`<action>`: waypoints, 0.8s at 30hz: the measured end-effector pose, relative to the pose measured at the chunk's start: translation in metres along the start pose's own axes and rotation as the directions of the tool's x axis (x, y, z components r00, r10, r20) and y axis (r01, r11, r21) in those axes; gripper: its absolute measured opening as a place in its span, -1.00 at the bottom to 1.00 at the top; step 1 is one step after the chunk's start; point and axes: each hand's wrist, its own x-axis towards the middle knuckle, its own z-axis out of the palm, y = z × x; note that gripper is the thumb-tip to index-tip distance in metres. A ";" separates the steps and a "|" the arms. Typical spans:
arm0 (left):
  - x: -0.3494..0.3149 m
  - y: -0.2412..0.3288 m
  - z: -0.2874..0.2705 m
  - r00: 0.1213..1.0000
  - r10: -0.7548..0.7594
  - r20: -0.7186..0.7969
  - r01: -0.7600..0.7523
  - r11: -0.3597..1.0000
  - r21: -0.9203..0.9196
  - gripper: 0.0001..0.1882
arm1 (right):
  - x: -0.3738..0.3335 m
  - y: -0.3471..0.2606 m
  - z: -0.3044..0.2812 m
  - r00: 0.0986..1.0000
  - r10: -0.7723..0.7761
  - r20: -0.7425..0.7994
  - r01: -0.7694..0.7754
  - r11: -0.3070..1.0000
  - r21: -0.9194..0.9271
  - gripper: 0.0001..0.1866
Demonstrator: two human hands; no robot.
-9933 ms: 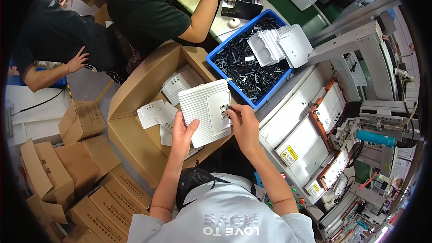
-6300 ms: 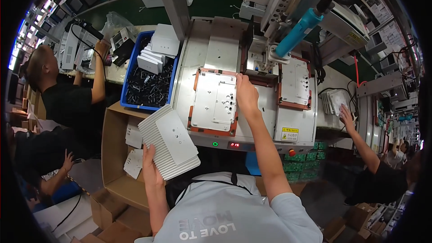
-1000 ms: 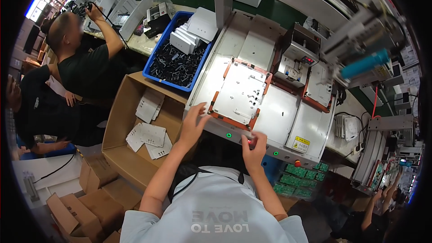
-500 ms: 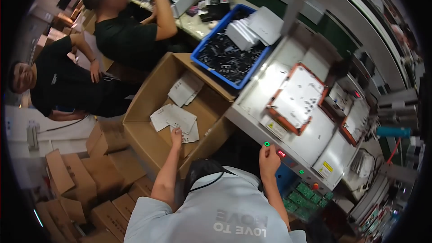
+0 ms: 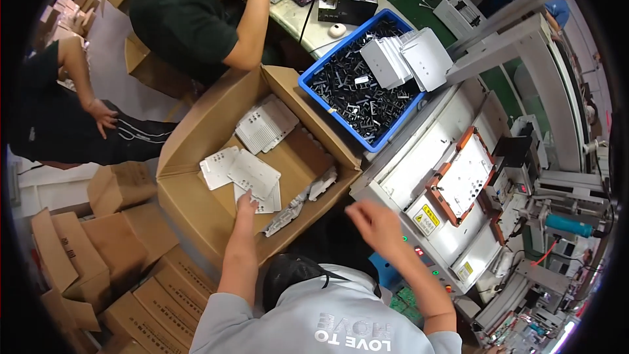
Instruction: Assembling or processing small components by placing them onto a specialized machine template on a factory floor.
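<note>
My left hand reaches into a large cardboard box. Its fingers close on the near edge of a white plastic panel, which lies overlapping other white panels. A neater stack of ribbed white panels rests farther back in the box, and more stand along its right wall. My right hand hovers between the box and the front of a white machine. Its fingers are curled together, with nothing visible in them. On the machine, another white panel sits in an orange-brown frame.
A blue bin of small black parts stands behind the box, with white panels stacked on its far corner. Two people in dark shirts are at the left. Flattened and folded cartons crowd the lower left. Green circuit boards lie below the machine.
My right hand has come away from the green-lit button on the machine's front, moving left toward the box. The left hand stays at the panels. The whole view has shifted.
</note>
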 end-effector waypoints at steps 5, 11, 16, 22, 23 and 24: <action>0.005 0.017 0.040 0.907 -0.064 -0.417 0.129 0.983 0.131 -0.04 | 0.122 0.012 -0.021 0.983 -0.053 -0.177 0.013 0.975 -0.220 -0.82; 0.031 0.002 0.028 0.839 0.043 -0.543 0.138 0.948 0.288 0.01 | 0.224 0.089 0.033 0.990 -0.074 -0.121 0.023 0.925 -0.379 -0.84; 0.037 -0.016 0.037 0.793 0.479 -0.375 -0.159 0.758 0.632 -0.19 | 0.237 0.111 0.046 0.996 -0.037 -0.086 -0.009 0.879 -0.477 -0.80; 0.014 -0.009 0.050 0.899 0.357 -0.253 -0.247 0.891 0.380 -0.56 | 0.224 0.106 0.043 0.977 -0.047 -0.207 -0.039 0.918 -0.394 -0.81; 0.014 -0.001 0.047 0.927 0.340 -0.156 -0.219 0.832 0.510 -0.61 | 0.217 0.110 0.040 0.951 -0.034 -0.307 -0.080 0.933 -0.351 -0.81; -0.006 0.004 0.065 0.916 0.384 -0.114 -0.307 0.857 0.415 -0.66 | 0.211 0.119 0.037 0.938 0.050 -0.342 -0.163 0.937 -0.309 -0.79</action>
